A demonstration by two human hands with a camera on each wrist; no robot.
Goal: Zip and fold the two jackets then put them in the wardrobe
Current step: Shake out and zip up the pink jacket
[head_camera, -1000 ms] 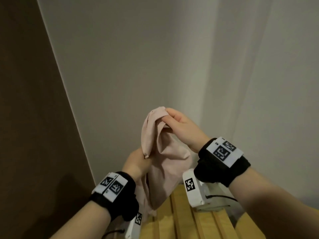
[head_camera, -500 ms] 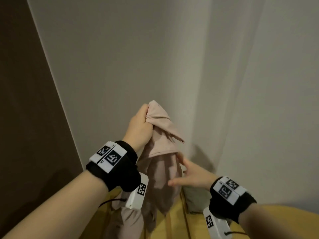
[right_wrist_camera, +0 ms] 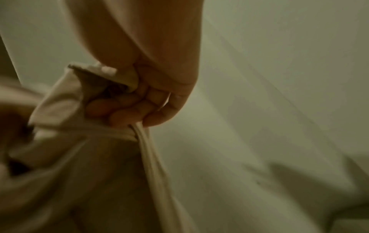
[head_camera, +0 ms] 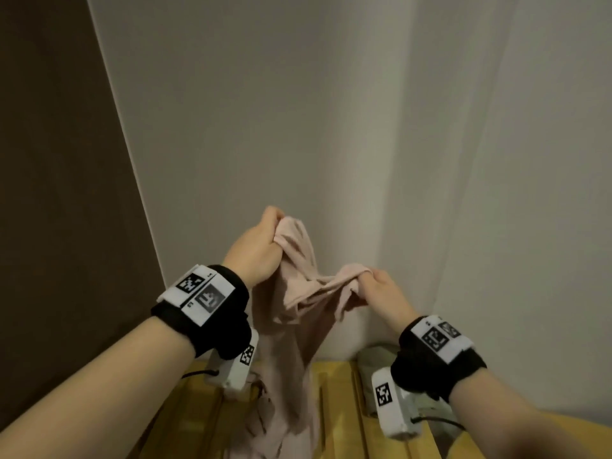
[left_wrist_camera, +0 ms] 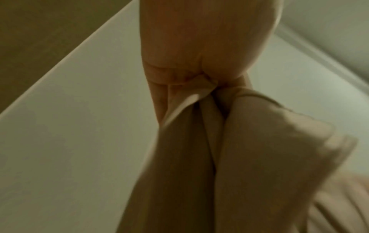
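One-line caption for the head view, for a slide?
Left hand and right hand grip a pink jacket, held up over a yellow slatted surface.

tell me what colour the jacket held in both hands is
Pale pink jacket, plain with no pattern; the head view shows it best.

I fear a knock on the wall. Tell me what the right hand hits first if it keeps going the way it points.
The right hand, gripping the pink jacket, points forward toward the corner. Past the cloth it would probably meet the pale wall first; depth is unclear.
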